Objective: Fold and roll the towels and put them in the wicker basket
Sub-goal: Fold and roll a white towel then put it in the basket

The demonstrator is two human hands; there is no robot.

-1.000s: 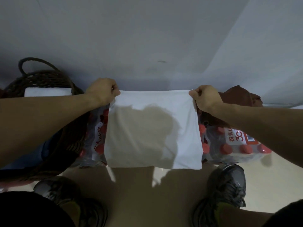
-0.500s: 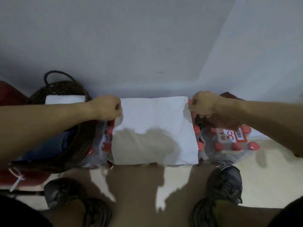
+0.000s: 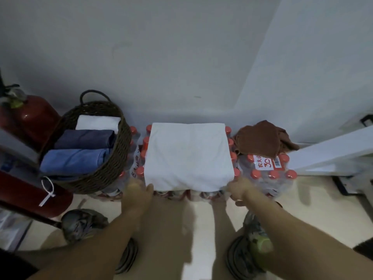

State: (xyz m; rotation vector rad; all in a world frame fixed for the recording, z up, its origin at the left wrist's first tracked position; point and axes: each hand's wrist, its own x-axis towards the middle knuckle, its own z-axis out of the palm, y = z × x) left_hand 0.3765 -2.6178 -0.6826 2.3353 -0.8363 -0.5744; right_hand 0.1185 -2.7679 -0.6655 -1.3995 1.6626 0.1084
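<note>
While our left hand (image 3: 139,188) and right hand (image 3: 239,187) pinched the near corners of the white towel (image 3: 188,156) lying on bottled-water packs (image 3: 270,174), the wicker basket (image 3: 105,164) beyond our left hand held three rolled towels (image 3: 76,158).

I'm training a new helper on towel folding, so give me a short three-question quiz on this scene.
1. True or false: the white towel lies folded on the packs of bottled water.
2. How many rolled towels are in the wicker basket?
3. Which lies to the right of the white towel: A) brown towel, B) fire extinguisher?

Key: 1 true. 2 three: white, dark blue, light blue. 3 A. The left hand and right hand are at the towel's near corners.
</note>
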